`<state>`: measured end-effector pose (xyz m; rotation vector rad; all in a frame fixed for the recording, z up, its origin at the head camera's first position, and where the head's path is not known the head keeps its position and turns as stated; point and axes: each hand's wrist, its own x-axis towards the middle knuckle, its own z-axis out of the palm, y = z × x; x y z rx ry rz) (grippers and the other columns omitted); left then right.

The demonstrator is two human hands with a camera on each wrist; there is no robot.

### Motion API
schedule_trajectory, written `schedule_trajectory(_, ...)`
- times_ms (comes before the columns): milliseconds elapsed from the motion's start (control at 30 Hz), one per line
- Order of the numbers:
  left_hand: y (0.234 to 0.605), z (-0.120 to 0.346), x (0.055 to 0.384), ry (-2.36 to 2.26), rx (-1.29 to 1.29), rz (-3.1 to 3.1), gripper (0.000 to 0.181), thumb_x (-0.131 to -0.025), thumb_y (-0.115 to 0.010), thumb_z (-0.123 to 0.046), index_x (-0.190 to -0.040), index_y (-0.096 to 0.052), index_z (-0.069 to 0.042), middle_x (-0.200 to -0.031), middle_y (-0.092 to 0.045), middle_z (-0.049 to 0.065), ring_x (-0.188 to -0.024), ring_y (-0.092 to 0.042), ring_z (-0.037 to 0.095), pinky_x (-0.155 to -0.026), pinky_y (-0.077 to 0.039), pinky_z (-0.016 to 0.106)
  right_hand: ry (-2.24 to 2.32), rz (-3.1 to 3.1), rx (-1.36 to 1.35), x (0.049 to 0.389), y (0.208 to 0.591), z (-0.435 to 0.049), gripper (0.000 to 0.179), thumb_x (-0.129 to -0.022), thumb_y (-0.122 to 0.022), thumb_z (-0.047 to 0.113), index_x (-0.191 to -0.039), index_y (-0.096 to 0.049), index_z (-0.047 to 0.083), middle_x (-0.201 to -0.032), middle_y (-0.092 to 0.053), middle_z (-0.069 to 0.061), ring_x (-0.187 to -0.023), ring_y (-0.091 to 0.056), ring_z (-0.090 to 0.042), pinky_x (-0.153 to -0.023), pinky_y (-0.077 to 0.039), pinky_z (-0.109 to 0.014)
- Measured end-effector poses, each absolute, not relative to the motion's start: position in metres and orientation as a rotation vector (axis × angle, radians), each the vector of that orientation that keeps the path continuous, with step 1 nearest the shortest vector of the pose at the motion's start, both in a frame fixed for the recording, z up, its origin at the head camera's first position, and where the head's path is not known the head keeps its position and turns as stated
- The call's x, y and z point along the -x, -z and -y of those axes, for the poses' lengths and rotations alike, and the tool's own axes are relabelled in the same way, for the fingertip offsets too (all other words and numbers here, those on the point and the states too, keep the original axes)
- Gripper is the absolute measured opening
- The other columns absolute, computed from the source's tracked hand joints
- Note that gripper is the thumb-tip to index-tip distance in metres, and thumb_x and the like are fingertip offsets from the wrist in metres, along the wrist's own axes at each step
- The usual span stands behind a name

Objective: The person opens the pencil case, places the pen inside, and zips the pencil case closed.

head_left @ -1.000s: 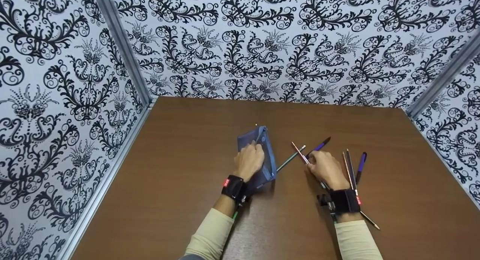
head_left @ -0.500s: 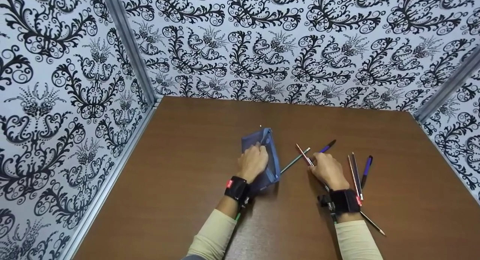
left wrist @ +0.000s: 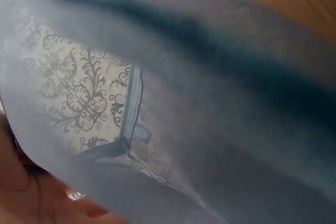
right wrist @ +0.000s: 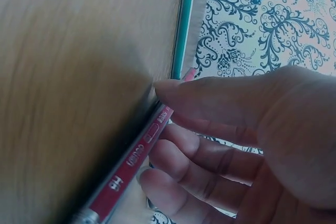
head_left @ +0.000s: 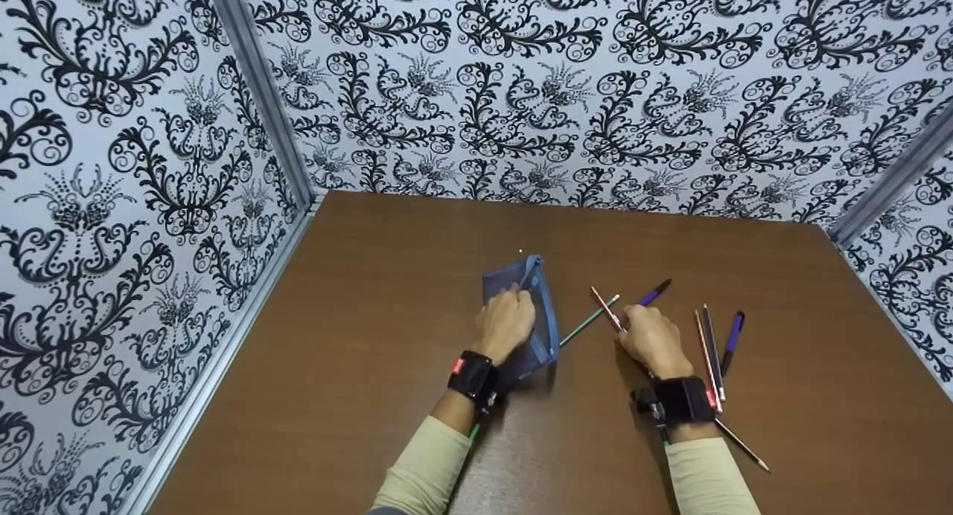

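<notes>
My left hand (head_left: 508, 321) grips a blue see-through mesh pencil case (head_left: 547, 314), holding it upright with its zipped edge toward the right. In the left wrist view the mesh fills most of the picture, and a blurred dark teal stick (left wrist: 184, 30) crosses it. To the right, my right hand (head_left: 655, 340) pinches a red pencil (right wrist: 131, 161) marked HB between thumb and fingers, close over the table. A green pencil (head_left: 588, 321) lies between the case and the right hand, crossing the red one. Just beyond that hand lies a purple pen (head_left: 655, 292) with a black end.
Right of the right hand, two pencils (head_left: 711, 351) lie side by side, with another purple pen (head_left: 733, 344) next to them. A dark pencil (head_left: 744, 446) sticks out from under the right wrist. Patterned walls (head_left: 521, 91) enclose the brown table (head_left: 372, 277) at the back and sides.
The head view has shifted slightly, so the scene sits a little farther right. Both hands keep their places on the pencil case and the red pencil.
</notes>
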<state>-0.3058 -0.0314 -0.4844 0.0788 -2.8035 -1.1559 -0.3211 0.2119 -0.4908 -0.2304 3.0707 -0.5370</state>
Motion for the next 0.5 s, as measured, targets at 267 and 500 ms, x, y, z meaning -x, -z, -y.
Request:
schedule_trajectory(267,0.4846,0.0313,0.3064,1.153,-0.075,2.805,0.055,-0.102,-0.027,-0.032,-0.14,-0.056,-0.005,-0.135,-0.061,0.014,-0.122,-0.058,0.037,-0.101,-0.046,0.055,0.531,-3.103,0.24,0.3205,0.4923,-0.2136,0.013,-0.08,-0.072,0.008,-0.089,-0.067,0.001,-0.09,-0.07,-0.024,-0.084,-0.067,-0.047,-0.066,-0.051,-0.06)
schedule_trajectory(500,0.4849,0.0309,0.3074,1.139,-0.085,2.805,0.054,-0.102,-0.028,-0.032,-0.138,-0.058,-0.006,-0.129,-0.065,0.014,-0.117,-0.061,0.038,-0.097,-0.048,0.055,0.519,-3.103,0.222,0.3214,0.4931,-0.214,0.006,-0.08,-0.07,0.007,-0.083,-0.067,0.003,-0.086,-0.07,-0.021,-0.081,-0.066,-0.046,-0.066,-0.051,-0.059)
